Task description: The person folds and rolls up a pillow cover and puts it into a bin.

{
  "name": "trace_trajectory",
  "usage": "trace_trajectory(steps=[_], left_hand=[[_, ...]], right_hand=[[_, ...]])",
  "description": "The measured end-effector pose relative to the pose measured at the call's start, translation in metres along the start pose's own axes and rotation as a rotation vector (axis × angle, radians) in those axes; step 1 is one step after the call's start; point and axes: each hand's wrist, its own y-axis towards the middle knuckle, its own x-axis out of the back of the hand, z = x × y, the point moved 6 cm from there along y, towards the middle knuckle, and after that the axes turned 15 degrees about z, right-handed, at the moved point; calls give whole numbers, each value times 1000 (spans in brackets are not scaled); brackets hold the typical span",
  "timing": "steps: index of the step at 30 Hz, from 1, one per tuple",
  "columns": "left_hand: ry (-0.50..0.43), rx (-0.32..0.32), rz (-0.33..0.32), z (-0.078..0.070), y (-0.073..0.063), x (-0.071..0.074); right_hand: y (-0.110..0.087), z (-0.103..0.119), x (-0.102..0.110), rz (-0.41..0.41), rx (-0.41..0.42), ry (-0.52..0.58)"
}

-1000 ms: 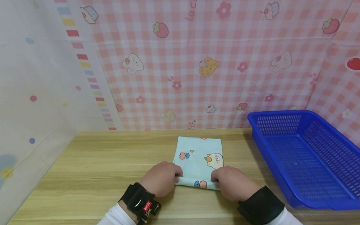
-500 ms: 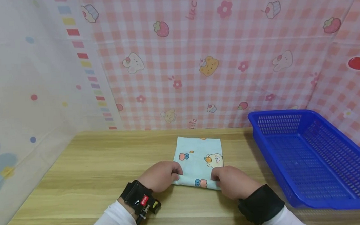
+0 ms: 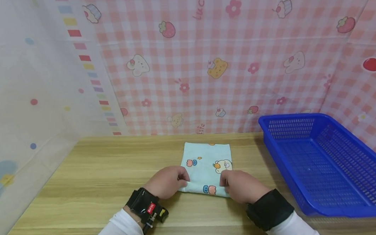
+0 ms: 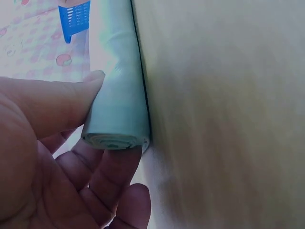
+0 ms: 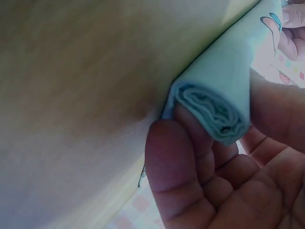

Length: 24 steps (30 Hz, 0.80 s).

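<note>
A light blue cloth [image 3: 203, 166] with bear and tulip prints lies folded on the wooden table, its near edge rolled up. At the roll's left end, my left hand [image 3: 167, 182] pinches it between thumb and fingers. My right hand [image 3: 242, 186] grips the opposite end the same way. Spiral layers show at the end of the roll [image 4: 119, 95] in the left wrist view, with the thumb on one side and fingers beneath. The right wrist view shows fingers curled under the other end of the cloth [image 5: 217, 71]. Fingertips are partly hidden in the head view.
A blue perforated plastic basket [image 3: 293, 172] stands on the right of the table [image 3: 108, 171], close to my right forearm. Behind the table hangs a pink checked curtain [image 3: 185, 61], and a pale sheet [image 3: 29, 76] covers the left side.
My left hand has shifted slightly outward at the roll's left end, and its thumb sits a little higher. The right hand keeps its hold. The cloth has barely moved.
</note>
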Motion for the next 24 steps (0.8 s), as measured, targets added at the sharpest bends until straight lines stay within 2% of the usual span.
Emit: trace_trajectory(steps=[4,7,15,21,24], left_hand=[[-6,2,-15,-3,-1,1],[27,2,-46,-6,-2,1],[300,-38,-141,-25,-6,-1],[455,-40,-134,-34,-10,-3],[501,-48,-124,-36,-11,-4]], right_hand=[[0,-1,2,-10,-5,14],[-2,1,2,-36,7,2],[-6,8,3,-104,29,-83],[-8,11,3,-131,67,-113],[-8,12,3,-139,68,-124]])
